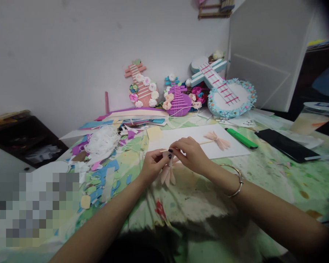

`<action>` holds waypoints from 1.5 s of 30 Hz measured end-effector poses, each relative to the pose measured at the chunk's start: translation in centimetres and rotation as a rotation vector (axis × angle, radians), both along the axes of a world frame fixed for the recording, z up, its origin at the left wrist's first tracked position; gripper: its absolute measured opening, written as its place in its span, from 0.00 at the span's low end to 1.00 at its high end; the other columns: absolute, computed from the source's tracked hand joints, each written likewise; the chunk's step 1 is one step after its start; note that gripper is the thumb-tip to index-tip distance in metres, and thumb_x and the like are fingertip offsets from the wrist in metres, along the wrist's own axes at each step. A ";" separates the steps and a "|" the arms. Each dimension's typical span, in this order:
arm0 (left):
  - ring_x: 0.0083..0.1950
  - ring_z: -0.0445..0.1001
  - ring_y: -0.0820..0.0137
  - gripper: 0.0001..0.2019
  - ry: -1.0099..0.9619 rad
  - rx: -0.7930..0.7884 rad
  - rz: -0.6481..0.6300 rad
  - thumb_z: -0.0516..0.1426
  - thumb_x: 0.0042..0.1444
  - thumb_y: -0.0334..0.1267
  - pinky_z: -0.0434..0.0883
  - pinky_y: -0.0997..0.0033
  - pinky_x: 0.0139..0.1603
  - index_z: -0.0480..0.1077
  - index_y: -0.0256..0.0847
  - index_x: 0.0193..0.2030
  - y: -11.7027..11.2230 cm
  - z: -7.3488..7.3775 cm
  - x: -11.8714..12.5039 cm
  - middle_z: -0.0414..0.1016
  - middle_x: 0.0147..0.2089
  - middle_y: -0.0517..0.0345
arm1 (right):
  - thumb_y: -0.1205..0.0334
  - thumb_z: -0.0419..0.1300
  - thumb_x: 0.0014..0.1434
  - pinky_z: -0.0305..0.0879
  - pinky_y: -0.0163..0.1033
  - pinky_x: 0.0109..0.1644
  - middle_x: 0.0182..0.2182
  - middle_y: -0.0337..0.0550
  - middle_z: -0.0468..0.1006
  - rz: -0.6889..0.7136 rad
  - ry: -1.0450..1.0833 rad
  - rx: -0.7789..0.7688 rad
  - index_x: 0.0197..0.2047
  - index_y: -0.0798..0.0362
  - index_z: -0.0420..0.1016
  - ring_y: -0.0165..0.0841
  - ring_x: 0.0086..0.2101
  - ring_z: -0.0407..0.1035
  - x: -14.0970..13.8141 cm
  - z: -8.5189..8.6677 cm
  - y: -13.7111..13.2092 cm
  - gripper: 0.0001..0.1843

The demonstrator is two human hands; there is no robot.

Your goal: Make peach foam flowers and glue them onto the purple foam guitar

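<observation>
Head view: my only feed, looking down on the bench (279,179).
Left hand (153,165): pinching the pink paper (168,176), thumb pressed over its gathered neck.
Right hand (191,153): fingers bent in against the left thumb — I cannot tell what they grip.
Pink paper: flared end hanging below both hands, pale stick (163,150) at its top.
Second pink piece (221,141): lying on the white board (178,136).
Green marker (241,138): beside the board's right edge.
White string (102,142): tangled heap, left of the hands.
</observation>
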State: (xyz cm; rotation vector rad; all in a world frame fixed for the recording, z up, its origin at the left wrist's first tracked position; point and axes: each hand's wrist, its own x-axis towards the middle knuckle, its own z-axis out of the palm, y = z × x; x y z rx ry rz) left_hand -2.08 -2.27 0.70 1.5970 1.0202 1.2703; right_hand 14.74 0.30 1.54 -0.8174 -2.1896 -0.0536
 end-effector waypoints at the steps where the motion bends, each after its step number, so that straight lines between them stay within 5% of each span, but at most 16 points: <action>1: 0.23 0.60 0.77 0.10 0.001 -0.004 -0.002 0.59 0.47 0.40 0.58 0.78 0.21 0.70 0.35 0.23 0.0 0.0 0.0 0.63 0.21 0.62 | 0.62 0.51 0.64 0.51 0.38 0.38 0.27 0.41 0.74 -0.004 -0.003 0.001 0.35 0.53 0.70 0.31 0.31 0.65 0.0 0.0 0.0 0.09; 15: 0.17 0.55 0.81 0.16 -0.028 -0.040 0.001 0.56 0.54 0.46 0.52 0.79 0.18 0.69 0.34 0.24 0.4 -0.5 0.2 0.58 0.15 0.65 | 0.63 0.51 0.63 0.54 0.37 0.39 0.27 0.42 0.75 -0.038 0.000 0.005 0.35 0.54 0.71 0.32 0.32 0.67 0.0 0.0 0.2 0.10; 22: 0.16 0.55 0.81 0.16 -0.025 -0.067 0.016 0.56 0.53 0.47 0.50 0.80 0.18 0.72 0.33 0.28 0.7 -0.4 -0.1 0.58 0.14 0.67 | 0.68 0.50 0.61 0.59 0.33 0.37 0.31 0.44 0.76 0.033 0.179 -0.112 0.36 0.55 0.72 0.30 0.32 0.68 0.8 0.9 0.5 0.09; 31: 0.13 0.56 0.83 0.16 -0.130 -0.187 -0.078 0.61 0.48 0.47 0.48 0.81 0.16 0.72 0.33 0.30 1.0 -0.2 -0.4 0.63 0.14 0.65 | 0.62 0.58 0.55 0.51 0.30 0.28 0.24 0.36 0.70 0.128 0.143 -0.525 0.32 0.56 0.74 0.24 0.24 0.57 1.1 1.9 0.4 0.07; 39: 0.15 0.61 0.81 0.16 -0.155 -0.190 -0.050 0.64 0.45 0.47 0.54 0.81 0.16 0.74 0.33 0.30 1.3 -0.4 -0.5 0.66 0.14 0.64 | 0.61 0.62 0.48 0.62 0.32 0.32 0.29 0.40 0.75 0.310 0.352 -0.880 0.34 0.57 0.71 0.28 0.29 0.68 0.9 1.0 0.6 0.10; 45: 0.15 0.63 0.79 0.17 -0.171 -0.214 -0.012 0.64 0.42 0.48 0.56 0.81 0.16 0.73 0.34 0.30 1.5 -0.7 -0.6 0.68 0.15 0.64 | 0.57 0.64 0.46 0.60 0.32 0.31 0.26 0.39 0.74 0.308 0.342 -0.936 0.31 0.57 0.72 0.27 0.27 0.66 0.6 0.3 0.9 0.13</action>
